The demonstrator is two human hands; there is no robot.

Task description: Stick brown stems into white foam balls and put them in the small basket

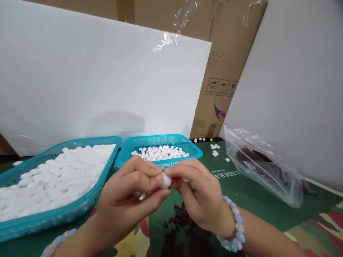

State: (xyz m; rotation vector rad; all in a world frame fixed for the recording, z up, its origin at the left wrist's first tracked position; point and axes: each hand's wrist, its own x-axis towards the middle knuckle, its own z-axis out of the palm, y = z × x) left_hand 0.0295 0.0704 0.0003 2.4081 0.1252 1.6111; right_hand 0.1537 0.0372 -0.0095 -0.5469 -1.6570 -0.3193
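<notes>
Fingertips of both our hands meet on one small white bead [165, 181], which sits pinched between them just above the near edge of the desk [249, 192]. Our left hand [131, 194] closes thumb and forefinger on the bead's left side; our right hand [199, 194], with a pale blue bracelet [235, 228] at the wrist, grips its right side with curled fingers. Directly below the hands lies a scatter of dark crumbs [184, 221] on the green cover.

Just beyond the knuckles stands a small teal basket [193, 145] holding a shallow layer of white beads, its near rim almost touching our fingers. To its left, edge to edge, sits a large teal tray [80, 208] heaped with more white beads. To the right, a few loose beads [214, 150] lie on the desk, then a clear zip bag [265, 167] with dark contents. Open desk remains between hands and bag. A white foam board [93, 71] and a cardboard box [222, 71] close off the far side.
</notes>
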